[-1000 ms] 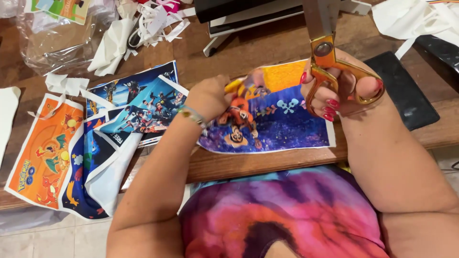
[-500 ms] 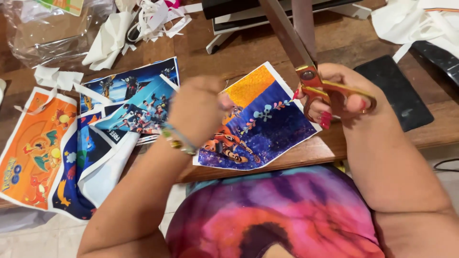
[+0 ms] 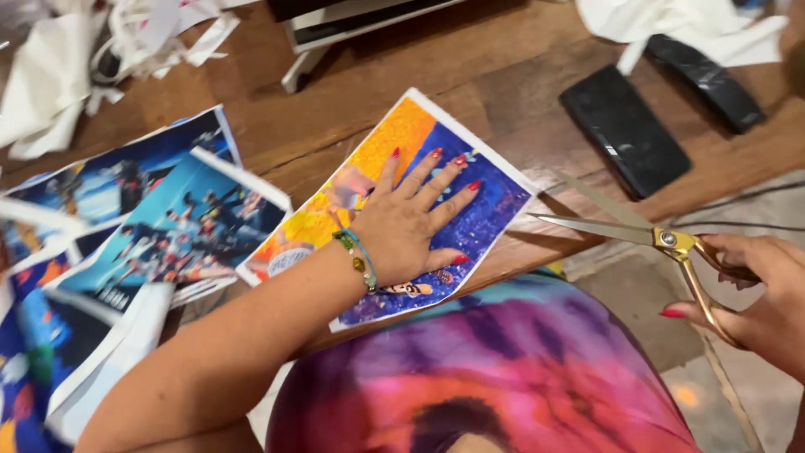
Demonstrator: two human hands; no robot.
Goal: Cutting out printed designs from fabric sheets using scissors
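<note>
Warm, even indoor light; motion blur at left edge.

Colourful printed sheet flat on table edge — gold-handled scissors open

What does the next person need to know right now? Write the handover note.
Left hand: flat, fingers spread, pressing the colourful printed sheet onto the wooden table.
Right hand: holds the gold-handled scissors, blades parted, beside the sheet's right edge, off the table.
White border remains around the sheet; no cut in it is visible.
More printed sheets lie at left, white paper scraps at the top left.
</note>
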